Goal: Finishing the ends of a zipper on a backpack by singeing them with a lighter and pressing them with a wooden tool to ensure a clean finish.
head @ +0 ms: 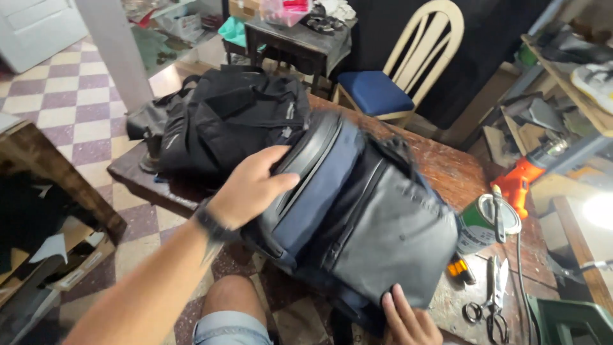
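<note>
Denim shorts (231,328) and a bare knee sit at the bottom edge, closest to the lens, with the person's left forearm stretching up from there, a dark band (212,225) around the wrist. That left hand (252,186) lies flat on the navy and grey backpack (357,217), fingers spread and curled over its padded, rounded black edge; the grip is open and pressing, not clamped. Only the fingertips of the right hand (407,319) show, cut off by the frame, resting on the bag's lower corner of smooth grey fabric; whether they pinch the cloth cannot be told.

The backpack lies on its side across the near edge of a worn, reddish wooden counter (456,169), its lower part hanging over the edge. Its navy panel looks woven, its grey panel stiffer and slightly glossy, with a black zip line between them. Just behind it slumps a soft, crumpled black bag (223,121), touching it.

To the right stand a green tin can (483,223) with a tool laid across its pale lid, scissors (495,297) with black loops, and an orange power tool (523,179), partly blurred by glare. Beyond the counter stands a pale wooden chair (402,70) with a blue seat.
</note>
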